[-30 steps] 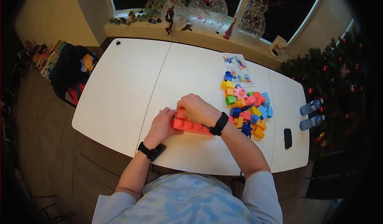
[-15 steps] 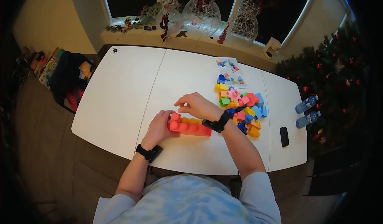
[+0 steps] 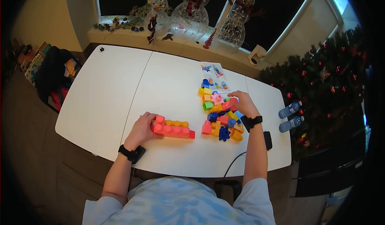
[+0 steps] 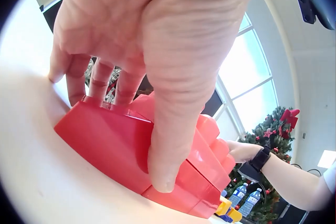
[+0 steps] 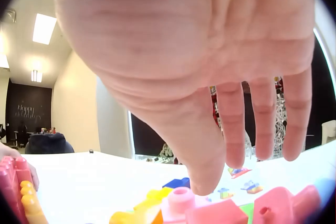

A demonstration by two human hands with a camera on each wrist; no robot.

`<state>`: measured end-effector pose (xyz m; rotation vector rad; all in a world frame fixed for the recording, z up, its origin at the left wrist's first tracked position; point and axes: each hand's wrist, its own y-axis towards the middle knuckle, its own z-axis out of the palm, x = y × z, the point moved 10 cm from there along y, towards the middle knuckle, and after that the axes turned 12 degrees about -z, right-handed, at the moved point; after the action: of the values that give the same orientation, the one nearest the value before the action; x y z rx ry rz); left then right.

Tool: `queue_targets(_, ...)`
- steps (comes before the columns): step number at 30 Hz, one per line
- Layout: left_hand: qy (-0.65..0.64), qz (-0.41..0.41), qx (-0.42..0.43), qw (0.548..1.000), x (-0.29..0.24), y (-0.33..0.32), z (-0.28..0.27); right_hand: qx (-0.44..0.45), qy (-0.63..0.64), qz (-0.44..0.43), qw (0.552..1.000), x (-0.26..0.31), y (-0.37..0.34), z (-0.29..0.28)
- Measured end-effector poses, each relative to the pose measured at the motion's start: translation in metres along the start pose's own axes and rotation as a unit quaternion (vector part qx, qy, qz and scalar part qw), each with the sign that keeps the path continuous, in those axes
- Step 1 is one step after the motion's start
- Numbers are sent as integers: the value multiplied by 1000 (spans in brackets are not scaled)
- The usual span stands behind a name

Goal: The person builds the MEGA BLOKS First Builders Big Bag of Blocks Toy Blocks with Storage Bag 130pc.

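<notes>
On the white table [image 3: 100, 100] my left hand [image 3: 141, 129] grips the left end of a long building-block assembly [image 3: 174, 131]. Its thumb [image 4: 168, 150] lies along the red side wall, with the other fingers at the far side. Red studs run along the front, one raised block tops the left end, and a row of yellow studs shows behind. Over the right side of the loose building-block pile [image 3: 216, 108] hovers my right hand [image 3: 245, 104]. In the right wrist view its fingers are straight and spread, above pink blocks [image 5: 218, 214] and yellow ones, holding nothing.
A picture sheet [image 3: 214, 74] lies behind the pile. Two water bottles [image 3: 290, 117] lie near the right edge, and a black object [image 3: 268, 140] with a cable sits beside my right forearm. Wire snowmen [image 3: 192, 16] stand on the sill; a decorated tree [image 3: 321, 80] is at right.
My right hand has left the assembly's left end and moved right to the pile. A red block now shows on top of that end. My left hand keeps its grip; the head view has shifted.
</notes>
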<state>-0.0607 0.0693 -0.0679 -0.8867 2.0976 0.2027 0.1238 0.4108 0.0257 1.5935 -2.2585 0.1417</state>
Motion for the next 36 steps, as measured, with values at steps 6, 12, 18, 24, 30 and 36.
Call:
queue_targets(6,-25,69,-14,997,-10,0,-2,1,-89,-39,995,-4,1,36)
queue_targets(12,-7,59,4,998,-18,-2,-5,4,-151,-41,988,6,-7,41)
queue_targets(18,-3,54,3,999,-18,-3,-3,-111,-15,-35,993,69,-7,-6)
queue_targets(24,11,36,2,999,-13,-1,-1,5,198,-183,963,188,8,58)
queue_targets(30,1,20,7,1000,-7,-1,0,68,178,-230,954,224,19,118)
queue_targets(36,17,15,4,1000,-12,-4,-2,95,202,-212,951,221,16,127)
